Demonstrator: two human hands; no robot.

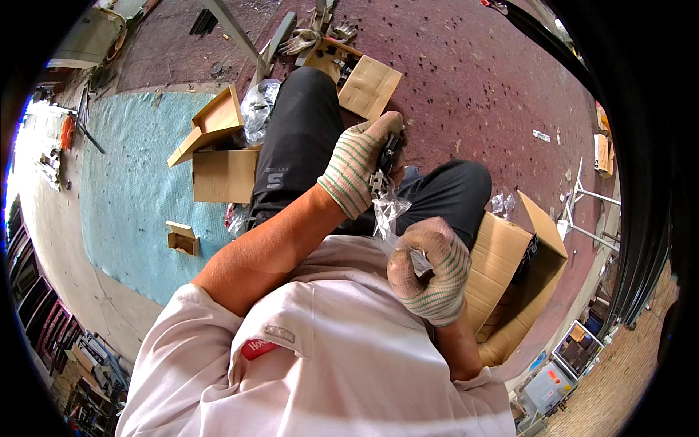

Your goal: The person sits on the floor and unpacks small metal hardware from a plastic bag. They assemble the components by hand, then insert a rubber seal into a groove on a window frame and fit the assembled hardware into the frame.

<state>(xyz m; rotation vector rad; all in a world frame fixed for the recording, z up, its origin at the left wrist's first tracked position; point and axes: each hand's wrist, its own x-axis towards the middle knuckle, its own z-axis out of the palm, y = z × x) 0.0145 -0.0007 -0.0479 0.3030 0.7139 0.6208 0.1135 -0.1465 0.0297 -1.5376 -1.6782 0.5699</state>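
Both my hands wear striped knit work gloves. My left hand [357, 162] is closed around a bunch of small dark metal parts [388, 156], which stick out on its right side between thumb and fingers. Their exact kind is hard to make out. Below them a crumpled clear plastic bag [389, 213] stretches down toward my lap. The bag's lower end is gripped by my right hand [433, 273], its thumb and fingers curled round the film. Whether the parts sit partly inside the bag I cannot tell.
Ahead, an opened carton [370, 84] holds dark parts, with work gloves [300, 42] beyond it. A large open carton [502, 273] stands at my right. More cardboard boxes [224, 175] and a small box [182, 238] rest on a blue mat [124, 197] at left. Dark bits litter the reddish floor.
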